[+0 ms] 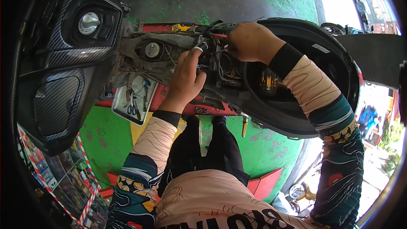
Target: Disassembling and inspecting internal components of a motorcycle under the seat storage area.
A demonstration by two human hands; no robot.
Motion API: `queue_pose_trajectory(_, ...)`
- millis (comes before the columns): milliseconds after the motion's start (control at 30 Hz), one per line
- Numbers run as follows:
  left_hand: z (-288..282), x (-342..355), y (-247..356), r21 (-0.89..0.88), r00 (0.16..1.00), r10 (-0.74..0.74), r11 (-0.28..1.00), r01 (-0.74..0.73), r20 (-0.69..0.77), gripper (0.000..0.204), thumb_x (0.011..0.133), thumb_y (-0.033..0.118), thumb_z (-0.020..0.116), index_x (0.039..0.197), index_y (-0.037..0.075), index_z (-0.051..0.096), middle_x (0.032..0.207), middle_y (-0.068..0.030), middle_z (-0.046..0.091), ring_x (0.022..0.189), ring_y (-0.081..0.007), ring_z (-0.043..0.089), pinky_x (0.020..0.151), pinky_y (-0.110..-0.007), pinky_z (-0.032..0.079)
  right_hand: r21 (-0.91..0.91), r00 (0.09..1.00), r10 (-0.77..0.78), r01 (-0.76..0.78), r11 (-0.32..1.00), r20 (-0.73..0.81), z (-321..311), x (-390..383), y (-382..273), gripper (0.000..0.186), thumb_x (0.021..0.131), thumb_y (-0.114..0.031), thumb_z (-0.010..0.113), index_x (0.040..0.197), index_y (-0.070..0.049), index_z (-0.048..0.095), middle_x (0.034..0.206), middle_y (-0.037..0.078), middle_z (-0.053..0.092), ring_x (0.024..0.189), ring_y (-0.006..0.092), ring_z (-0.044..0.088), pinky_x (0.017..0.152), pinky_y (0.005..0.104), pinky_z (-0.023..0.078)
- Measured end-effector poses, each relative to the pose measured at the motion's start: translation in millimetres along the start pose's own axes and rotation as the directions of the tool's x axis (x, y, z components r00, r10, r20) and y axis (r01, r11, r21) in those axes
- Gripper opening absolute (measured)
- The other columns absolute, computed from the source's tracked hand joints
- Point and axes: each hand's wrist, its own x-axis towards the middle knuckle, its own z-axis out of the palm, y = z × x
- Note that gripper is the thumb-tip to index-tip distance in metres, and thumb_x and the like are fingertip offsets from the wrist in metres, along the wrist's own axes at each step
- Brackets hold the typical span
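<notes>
Green floor (pixel 97 131), its paint worn to grey in patches, with red panels (pixel 266 183). Lower left, a display case (pixel 59 169) edged in red-and-white tape (pixel 88 205). Right, bright daylight and plants (pixel 392 144).

black lettering (pixel 271 220) (cropped) on shirt (pixel 203 186), pale label (pixel 321 48) on tub (pixel 335 65)

From where I sit, the right hand (pixel 255 42) hides its own grip from me. I can't identify the small dark piece (pixel 204 46) at the tip of the left hand (pixel 187 76). The lower edge cuts off the shirt (pixel 199 191).
</notes>
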Motion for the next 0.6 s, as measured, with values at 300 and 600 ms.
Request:
queue_pose_trajectory(300, 3, 0, 7, 0.005, 0.999, -0.046, 0.999, 0.047, -0.015, 0.061, 0.076, -0.003, 0.059, 0.135, 0.002, 0.046, 0.123, -0.0200, 0.055, 0.116, -0.0402, 0.052, 0.099, -0.046, 0.046, 0.024, 0.985, -0.066, 0.063, 0.998, 0.162, -5, 27, 31, 0.024, 0.082, -0.036, 0.069, 0.083, -0.013, 0.076, 0.078, 0.012, 0.071, 0.080, 0.0350, 0.070, 0.073, 0.0470, 0.055)
queue_pose_trajectory(600, 3, 0, 5, -0.005, 0.996, -0.076, 0.997, 0.076, -0.042, 0.058, 0.077, -0.005, 0.058, 0.134, 0.001, 0.047, 0.115, -0.0209, 0.056, 0.107, -0.0411, 0.056, 0.092, -0.046, 0.048, -0.010, 0.981, -0.146, 0.149, 0.989, 0.130, -15, 47, 35, 0.035, 0.077, -0.045, 0.073, 0.087, -0.012, 0.079, 0.083, 0.016, 0.071, 0.085, 0.0383, 0.069, 0.077, 0.0480, 0.055)
